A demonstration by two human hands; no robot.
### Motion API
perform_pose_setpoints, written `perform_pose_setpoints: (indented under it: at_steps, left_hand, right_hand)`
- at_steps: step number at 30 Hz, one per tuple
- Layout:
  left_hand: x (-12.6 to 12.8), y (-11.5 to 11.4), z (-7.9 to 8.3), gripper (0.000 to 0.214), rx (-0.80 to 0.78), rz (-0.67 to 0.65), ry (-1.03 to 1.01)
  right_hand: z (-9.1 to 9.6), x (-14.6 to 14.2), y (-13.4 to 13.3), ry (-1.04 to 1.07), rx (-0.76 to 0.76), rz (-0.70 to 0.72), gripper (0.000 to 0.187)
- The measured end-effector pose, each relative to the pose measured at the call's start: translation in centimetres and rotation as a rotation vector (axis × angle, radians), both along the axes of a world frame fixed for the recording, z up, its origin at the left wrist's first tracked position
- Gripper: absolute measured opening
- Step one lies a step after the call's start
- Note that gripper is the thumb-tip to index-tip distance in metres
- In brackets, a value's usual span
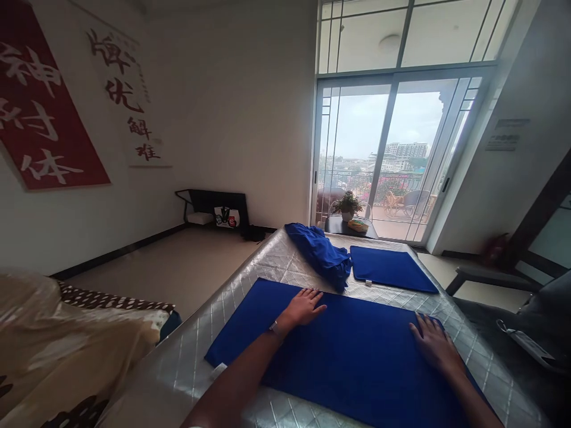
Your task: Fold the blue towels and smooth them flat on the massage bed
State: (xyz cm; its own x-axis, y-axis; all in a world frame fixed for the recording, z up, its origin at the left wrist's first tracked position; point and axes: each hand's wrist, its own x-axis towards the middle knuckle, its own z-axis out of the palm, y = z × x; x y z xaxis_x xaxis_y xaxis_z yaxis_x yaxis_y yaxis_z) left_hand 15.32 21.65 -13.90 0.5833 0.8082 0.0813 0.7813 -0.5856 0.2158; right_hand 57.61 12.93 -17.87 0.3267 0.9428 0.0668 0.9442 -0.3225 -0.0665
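Observation:
A large blue cloth lies spread out before me on a silvery quilted surface. My left hand rests palm down on its far edge, fingers spread, a bracelet or watch at the wrist. Near the far right corner, my right hand also lies flat with fingers stretched out. Neither hand grasps anything. Beyond the cloth sit a crumpled blue cloth and a smaller blue cloth laid flat, which has a white tag at its near edge.
To the left is a brown patterned cover. A potted plant stands on a dark chair at the far end, by glass sliding doors. On the right are a dark bench and black seating.

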Motion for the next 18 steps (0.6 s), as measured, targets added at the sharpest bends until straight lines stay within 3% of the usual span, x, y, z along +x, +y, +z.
perform_pose_setpoints:
  at_steps: [2, 4, 12, 15, 18]
  left_hand:
    - [0.3, 0.7, -0.9, 0.066, -0.010, 0.029, -0.007]
    - [-1.6, 1.2, -1.6, 0.064, -0.006, 0.077, 0.002]
    - [-15.5, 3.2, -1.8, 0.061, -0.052, 0.492, 0.095]
    - [-17.3, 3.4, -2.1, 0.064, -0.033, 0.560, 0.087]
    - [-17.2, 3.4, -2.5, 0.066, 0.002, 0.560, 0.068]
  right_hand:
    - [0.0, 0.1, 0.0, -0.002, -0.017, -0.005, 0.082]
    - [0.0, 0.1, 0.1, -0.008, -0.017, -0.009, 0.083]
    - [-0.5, 0.3, 0.3, 0.012, 0.028, -0.051, 0.082]
    - [-0.5, 1.1, 0.6, 0.011, 0.007, -0.053, 0.082]
    - [-0.6, 2.8, 0.7, 0.038, -0.045, -0.013, 0.084]
